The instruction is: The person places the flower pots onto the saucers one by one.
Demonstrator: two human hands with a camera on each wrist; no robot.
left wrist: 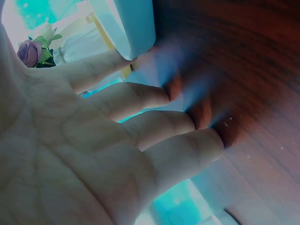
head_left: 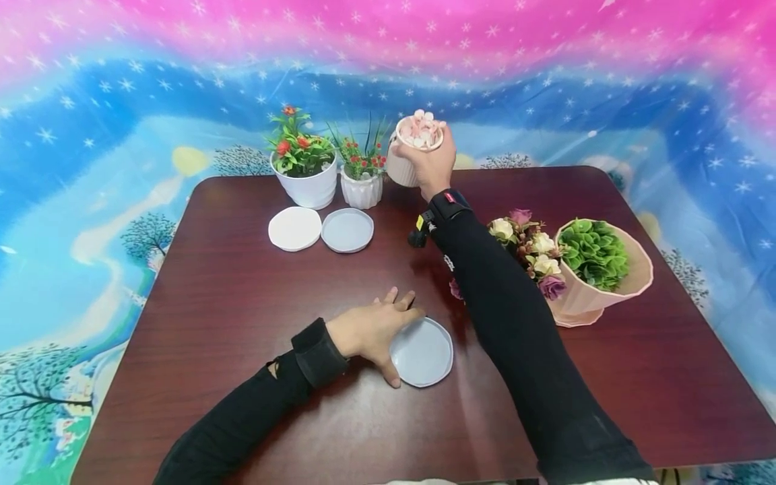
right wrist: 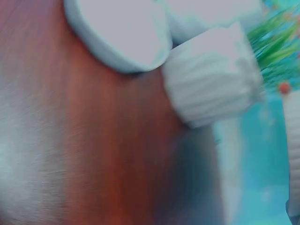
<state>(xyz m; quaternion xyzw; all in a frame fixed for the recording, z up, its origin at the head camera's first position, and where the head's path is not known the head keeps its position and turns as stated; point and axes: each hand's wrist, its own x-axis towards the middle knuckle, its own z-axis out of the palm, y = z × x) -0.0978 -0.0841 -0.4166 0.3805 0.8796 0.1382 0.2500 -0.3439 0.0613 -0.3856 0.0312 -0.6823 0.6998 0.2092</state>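
My right hand (head_left: pixel 435 162) grips a pale ribbed flowerpot (head_left: pixel 400 168) with pink and white flowers (head_left: pixel 421 128) over the table's back edge. In the right wrist view a strip of ribbed pot (right wrist: pixel 293 136) shows at the right edge; the hand itself is out of that view. Nearer the front, my left hand (head_left: pixel 370 330) lies with spread fingers at the left rim of a grey-blue saucer (head_left: pixel 423 353). Its thumb and fingers extend along that rim. The left wrist view shows the palm (left wrist: pixel 70 154) with the fingers stretched out close over the dark wood.
A white pot with red flowers (head_left: pixel 309 185) and a small ribbed white pot (head_left: pixel 362 190) stand at the back. Before them lie a white saucer (head_left: pixel 294 229) and a grey saucer (head_left: pixel 347 230). Roses (head_left: pixel 542 263) and a pink pot with green leaves (head_left: pixel 636 269) stand at right.
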